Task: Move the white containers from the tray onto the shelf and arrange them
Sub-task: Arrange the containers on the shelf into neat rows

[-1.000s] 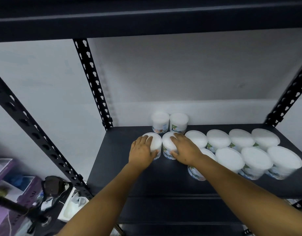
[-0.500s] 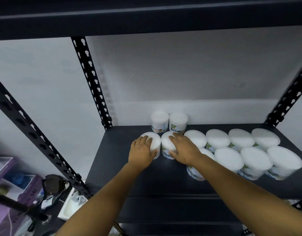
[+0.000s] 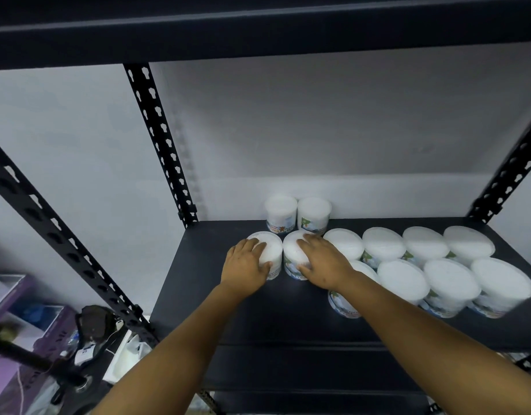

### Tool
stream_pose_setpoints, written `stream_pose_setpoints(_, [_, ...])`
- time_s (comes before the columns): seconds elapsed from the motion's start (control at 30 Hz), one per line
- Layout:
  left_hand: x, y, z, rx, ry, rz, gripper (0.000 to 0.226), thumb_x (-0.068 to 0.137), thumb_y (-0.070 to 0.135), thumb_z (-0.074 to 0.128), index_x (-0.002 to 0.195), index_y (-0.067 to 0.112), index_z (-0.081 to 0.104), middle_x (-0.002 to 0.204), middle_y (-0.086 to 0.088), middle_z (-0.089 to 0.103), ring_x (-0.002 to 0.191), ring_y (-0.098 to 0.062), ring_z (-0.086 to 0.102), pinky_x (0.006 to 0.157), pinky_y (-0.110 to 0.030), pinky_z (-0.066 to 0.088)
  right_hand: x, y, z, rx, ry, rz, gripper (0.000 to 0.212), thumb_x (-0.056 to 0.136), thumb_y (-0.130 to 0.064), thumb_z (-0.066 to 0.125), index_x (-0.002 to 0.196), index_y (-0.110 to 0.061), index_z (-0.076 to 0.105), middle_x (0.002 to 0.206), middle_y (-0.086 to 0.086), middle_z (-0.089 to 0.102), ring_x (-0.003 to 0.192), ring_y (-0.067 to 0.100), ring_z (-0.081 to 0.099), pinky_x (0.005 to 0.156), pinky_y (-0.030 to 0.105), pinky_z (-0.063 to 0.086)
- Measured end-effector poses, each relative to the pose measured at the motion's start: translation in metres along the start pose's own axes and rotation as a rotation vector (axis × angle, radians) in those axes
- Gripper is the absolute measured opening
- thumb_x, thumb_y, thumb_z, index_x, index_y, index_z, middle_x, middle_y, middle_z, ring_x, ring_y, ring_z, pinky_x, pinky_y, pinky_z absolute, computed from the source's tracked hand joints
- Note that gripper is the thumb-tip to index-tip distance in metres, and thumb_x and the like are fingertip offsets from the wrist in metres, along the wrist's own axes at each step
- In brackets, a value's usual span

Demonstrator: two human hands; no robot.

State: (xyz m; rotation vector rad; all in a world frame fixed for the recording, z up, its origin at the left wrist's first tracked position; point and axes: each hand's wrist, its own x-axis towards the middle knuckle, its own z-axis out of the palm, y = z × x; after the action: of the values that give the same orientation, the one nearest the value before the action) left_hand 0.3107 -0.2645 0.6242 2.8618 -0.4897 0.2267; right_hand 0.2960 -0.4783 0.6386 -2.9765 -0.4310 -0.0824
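Several white lidded containers with printed labels stand on the black shelf [image 3: 216,301]. My left hand [image 3: 246,263] grips the leftmost container [image 3: 271,248] from above. Right beside it, my right hand [image 3: 322,262] grips a second container [image 3: 291,250]; the two tubs nearly touch. Two smaller containers [image 3: 297,212] stand behind them against the wall. Two rows of containers [image 3: 422,265] stretch to the right; one front tub [image 3: 343,305] is partly hidden under my right forearm. No tray is in view.
The shelf above [image 3: 258,28] hangs low over the work area. Slotted black uprights stand at back left [image 3: 159,145], front left [image 3: 57,235] and back right [image 3: 509,175]. Purple boxes [image 3: 21,333] and clutter lie below at left.
Both hands stay on the same two containers. The two containers have barely moved; only the view shifts slightly.
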Motion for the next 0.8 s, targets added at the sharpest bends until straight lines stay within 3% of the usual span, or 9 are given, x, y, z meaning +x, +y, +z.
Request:
stream_pose_setpoints(0.2, [-0.002, -0.002, 0.0, 0.021, 0.024, 0.0, 0.056, 0.091, 0.05, 0.049, 0.139, 0.02, 0.044, 0.145, -0.001, 0.042, 0.135, -0.023, 0.033, 0.111, -0.037, 0.021, -0.002, -0.002, 0.002, -0.008, 0.005, -0.005, 0.064, 0.091, -0.038, 0.052, 0.145, -0.013, 0.029, 0.154, 0.011, 0.024, 0.141, 0.026, 0.023, 0.115, 0.032, 0.016])
stream_pose_setpoints(0.4, [-0.004, -0.006, 0.001, -0.025, -0.001, 0.03, 0.051, 0.093, 0.041, 0.048, 0.14, 0.022, 0.043, 0.149, 0.0, 0.038, 0.14, -0.021, 0.027, 0.114, -0.037, 0.016, -0.001, -0.003, 0.002, -0.034, 0.017, 0.009, 0.061, 0.09, -0.038, 0.052, 0.142, -0.013, 0.033, 0.151, 0.01, 0.03, 0.137, 0.026, 0.029, 0.112, 0.032, 0.021])
stream_pose_setpoints(0.57, [-0.006, -0.006, -0.001, 0.021, 0.031, 0.005, 0.057, 0.091, 0.051, 0.049, 0.139, 0.022, 0.044, 0.146, 0.001, 0.041, 0.136, -0.021, 0.032, 0.112, -0.036, 0.018, -0.001, -0.005, 0.003, -0.044, 0.005, 0.008, 0.064, 0.089, -0.04, 0.053, 0.144, -0.013, 0.031, 0.153, 0.011, 0.027, 0.139, 0.027, 0.026, 0.113, 0.035, 0.022])
stream_pose_setpoints(0.8, [-0.009, -0.014, 0.002, -0.022, -0.038, 0.044, 0.048, 0.098, 0.037, 0.042, 0.143, 0.024, 0.039, 0.154, 0.002, 0.032, 0.145, -0.021, 0.019, 0.117, -0.038, 0.01, 0.0, -0.006, 0.004, -0.051, 0.011, 0.015, 0.061, 0.09, -0.038, 0.052, 0.143, -0.014, 0.032, 0.151, 0.01, 0.03, 0.138, 0.026, 0.028, 0.112, 0.033, 0.022])
